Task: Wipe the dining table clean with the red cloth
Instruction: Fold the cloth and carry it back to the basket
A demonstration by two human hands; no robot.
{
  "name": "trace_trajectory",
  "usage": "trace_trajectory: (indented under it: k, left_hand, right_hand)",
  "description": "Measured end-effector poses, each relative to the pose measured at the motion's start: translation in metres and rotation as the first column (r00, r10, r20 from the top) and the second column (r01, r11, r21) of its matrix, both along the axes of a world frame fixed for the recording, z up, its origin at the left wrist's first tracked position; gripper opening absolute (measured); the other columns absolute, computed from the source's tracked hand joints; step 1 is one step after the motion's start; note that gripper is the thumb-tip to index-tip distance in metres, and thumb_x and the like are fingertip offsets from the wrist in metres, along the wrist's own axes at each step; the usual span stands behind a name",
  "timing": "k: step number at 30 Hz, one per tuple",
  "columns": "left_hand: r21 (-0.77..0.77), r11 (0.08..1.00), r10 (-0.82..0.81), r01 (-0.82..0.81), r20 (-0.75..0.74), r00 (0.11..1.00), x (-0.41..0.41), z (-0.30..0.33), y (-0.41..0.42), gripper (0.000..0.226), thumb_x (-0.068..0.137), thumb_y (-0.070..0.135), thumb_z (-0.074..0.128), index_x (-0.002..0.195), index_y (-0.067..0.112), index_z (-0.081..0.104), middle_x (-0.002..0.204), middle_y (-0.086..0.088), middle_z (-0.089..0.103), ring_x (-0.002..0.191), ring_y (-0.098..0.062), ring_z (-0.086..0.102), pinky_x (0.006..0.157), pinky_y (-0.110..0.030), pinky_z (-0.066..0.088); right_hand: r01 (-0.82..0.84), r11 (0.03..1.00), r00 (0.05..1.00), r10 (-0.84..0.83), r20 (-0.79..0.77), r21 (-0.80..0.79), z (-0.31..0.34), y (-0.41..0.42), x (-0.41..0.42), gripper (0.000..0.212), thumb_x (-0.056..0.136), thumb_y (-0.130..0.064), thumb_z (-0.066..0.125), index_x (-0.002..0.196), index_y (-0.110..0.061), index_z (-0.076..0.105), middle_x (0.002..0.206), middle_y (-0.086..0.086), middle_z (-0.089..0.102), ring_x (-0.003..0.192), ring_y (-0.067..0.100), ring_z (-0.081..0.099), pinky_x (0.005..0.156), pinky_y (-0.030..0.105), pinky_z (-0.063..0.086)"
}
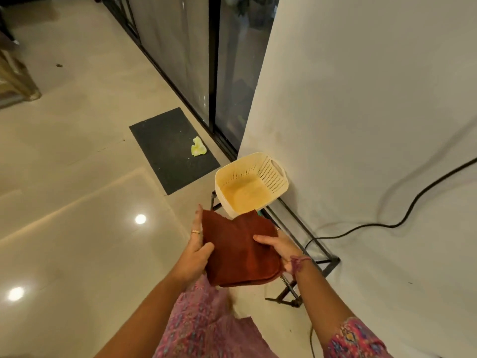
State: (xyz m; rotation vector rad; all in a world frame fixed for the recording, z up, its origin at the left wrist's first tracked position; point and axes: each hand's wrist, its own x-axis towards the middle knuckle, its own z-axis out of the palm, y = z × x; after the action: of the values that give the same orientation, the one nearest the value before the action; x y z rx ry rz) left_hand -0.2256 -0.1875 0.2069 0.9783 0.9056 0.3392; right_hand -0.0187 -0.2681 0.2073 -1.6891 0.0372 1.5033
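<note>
Head view, looking down: both hands hold the folded red cloth (240, 250) in the air in front of the person's body, above a pale glossy tiled floor (77, 202). Left hand (197, 248) grips the cloth's left edge, thumb curled over the top face and the index finger extended along the edge. Right hand (280, 250) grips the right edge, thumb lying on top and the remaining fingers hidden beneath the fabric. Just beyond the cloth, a cream perforated basket (277, 177) sits on a black metal rack (309, 244) against a white wall (361, 99). A black cable (413, 202) runs along that wall. Farther left, a dark mat (167, 156) carries a small yellow-green scrap (198, 147).
</note>
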Motion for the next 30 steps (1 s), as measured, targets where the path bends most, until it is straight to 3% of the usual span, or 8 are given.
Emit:
trace_trajectory:
  k: [2,5,9,11,16,20,25,30]
  left_hand:
    - [-0.004,0.997,-0.079,0.079,-0.082,0.994,0.019,-0.016,0.019,0.067,0.100,0.002,0.029,0.139,0.054,0.017,0.149,0.009,0.024,0.124,-0.012,0.044,0.092,-0.025,0.049]
    - [-0.039,0.986,-0.167,0.162,-0.168,0.972,0.052,-0.037,0.052,0.061,0.100,0.006,0.037,0.148,0.036,0.014,0.155,0.002,0.020,0.124,-0.013,0.041,0.099,-0.032,0.044]
    - [0.053,0.951,-0.278,0.305,-0.286,0.917,0.097,-0.063,0.103,0.097,0.085,0.019,0.069,0.150,0.028,-0.003,0.156,0.000,0.015,0.138,-0.019,0.029,0.111,-0.038,0.034]
    - [0.068,0.927,-0.323,0.368,-0.354,0.878,0.115,-0.081,0.125,0.110,0.080,0.020,0.074,0.149,0.026,-0.011,0.157,-0.001,0.010,0.142,-0.021,0.023,0.113,-0.040,0.029]
    - [0.058,0.844,-0.421,0.533,-0.543,0.727,0.147,-0.128,0.156,0.118,0.082,0.023,0.071,0.140,0.030,-0.031,0.157,0.000,-0.013,0.144,-0.025,0.018,0.111,-0.038,0.029]
    - [0.013,0.800,-0.453,0.600,-0.642,0.618,0.174,-0.163,0.170,0.115,0.084,0.027,0.069,0.141,0.025,-0.032,0.157,-0.007,-0.009,0.140,-0.029,0.027,0.109,-0.040,0.032]
    - [-0.052,0.741,-0.482,0.669,-0.735,0.477,0.208,-0.198,0.181,0.115,0.083,0.024,0.070,0.143,0.013,-0.029,0.156,-0.019,-0.006,0.136,-0.035,0.035,0.108,-0.042,0.032]
    - [-0.105,0.760,-0.475,0.641,-0.764,0.438,0.222,-0.232,0.189,0.117,0.080,0.009,0.072,0.142,0.006,-0.027,0.153,-0.026,-0.003,0.136,-0.038,0.034,0.110,-0.040,0.033]
  right_hand:
    - [-0.052,0.998,0.996,0.053,0.071,-0.024,-0.025,0.021,0.027,0.067,0.076,0.005,0.073,0.136,-0.013,0.047,0.123,0.015,0.062,0.109,0.032,0.062,0.095,0.049,0.050]
    - [-0.039,0.998,0.991,0.046,0.130,-0.052,-0.038,0.061,0.066,0.069,0.076,0.007,0.072,0.137,-0.014,0.046,0.121,0.013,0.063,0.106,0.029,0.064,0.091,0.049,0.052]
    - [-0.106,0.990,0.967,0.124,0.223,-0.088,-0.055,0.119,0.108,0.068,0.082,0.007,0.065,0.141,-0.018,0.042,0.131,0.009,0.057,0.116,0.028,0.057,0.101,0.050,0.046]
    - [-0.206,0.969,0.929,0.238,0.284,-0.138,-0.069,0.147,0.123,0.068,0.084,0.007,0.062,0.143,-0.017,0.039,0.137,0.008,0.052,0.122,0.027,0.053,0.105,0.048,0.042]
    - [-0.300,0.913,0.863,0.383,0.330,-0.275,-0.124,0.197,0.148,0.067,0.086,0.007,0.059,0.145,-0.016,0.036,0.142,0.006,0.047,0.126,0.025,0.048,0.107,0.038,0.040]
    - [-0.352,0.866,0.831,0.464,0.308,-0.354,-0.164,0.218,0.168,0.064,0.086,0.003,0.059,0.144,-0.017,0.039,0.138,0.007,0.049,0.122,0.026,0.050,0.102,0.034,0.043]
    - [-0.366,0.830,0.803,0.510,0.307,-0.420,-0.213,0.233,0.191,0.064,0.084,0.001,0.060,0.143,-0.016,0.040,0.134,0.010,0.052,0.119,0.029,0.053,0.102,0.043,0.046]
    - [-0.413,0.795,0.737,0.579,0.349,-0.445,-0.248,0.244,0.185,0.067,0.084,0.005,0.051,0.144,-0.019,0.036,0.130,0.013,0.055,0.115,0.032,0.056,0.098,0.043,0.048]
